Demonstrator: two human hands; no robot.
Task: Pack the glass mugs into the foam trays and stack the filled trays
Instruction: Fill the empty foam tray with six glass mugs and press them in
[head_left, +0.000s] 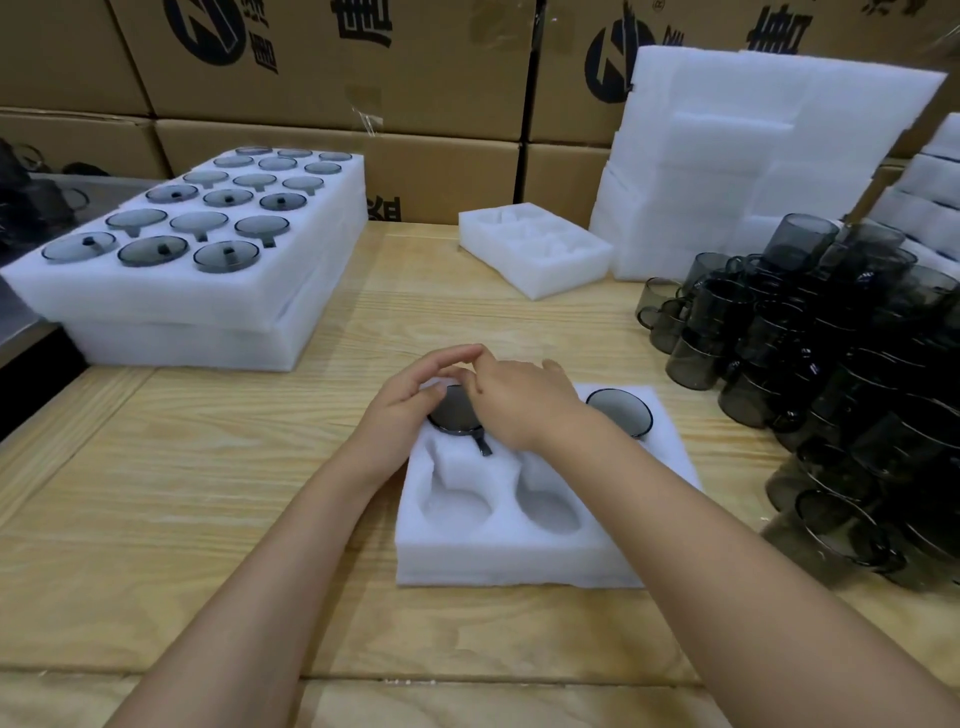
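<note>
Cupping the round rim of a smoky glass mug (456, 413), the left hand (410, 410) grasps it with thumb and arched fingers. The right hand (519, 405) bends down over it; I cannot tell its grip. The mug sits in the upper-left pocket of the soft white foam tray (519, 564) at frame centre, on the pale wooden table (208, 493). A second mug (621, 413) fills the upper-right pocket.

The left hand (408, 400) and the right hand (519, 402) both hold a dark round glass mug (457, 415) in a far hole of the white foam tray (519, 566). A second dark glass mug (621, 413) sits in the hole beside it.
</note>
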